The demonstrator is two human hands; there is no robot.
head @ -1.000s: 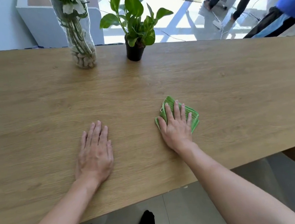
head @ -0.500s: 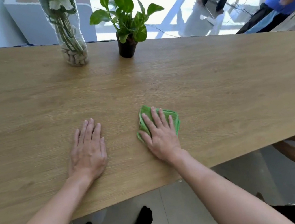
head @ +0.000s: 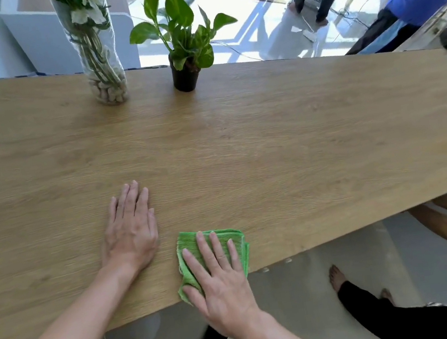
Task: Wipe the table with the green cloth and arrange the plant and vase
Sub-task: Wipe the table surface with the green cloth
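I am looking down at a long wooden table (head: 241, 143) from a standing position. Both of my bare forearms reach forward onto it.

My left hand (head: 130, 231) lies flat on the wood, palm down, fingers straight and close together, holding nothing. It rests a little in from the near edge of the table.

My right hand (head: 217, 279) is also spread flat, palm down, pressing on a folded green cloth (head: 220, 236). The cloth sits at the near edge of the table, just to the right of my left hand and not touching it. My fingers lie across the top of the cloth rather than curling around it, and the heel of my hand hangs past the table's edge. Green fabric shows beyond my fingertips and on both sides of my hand.

At the far edge of the table, well away from my hands, stand two things side by side but apart. On the left is a tall clear glass vase (head: 98, 52) with pale pebbles in its base, green stems and white blooms. To its right is a small leafy green plant (head: 182, 28) in a black pot, upright.

Below the table edge I can see my own dark-socked feet on a pale tiled floor. Other people's legs are visible beyond the table and to the right.
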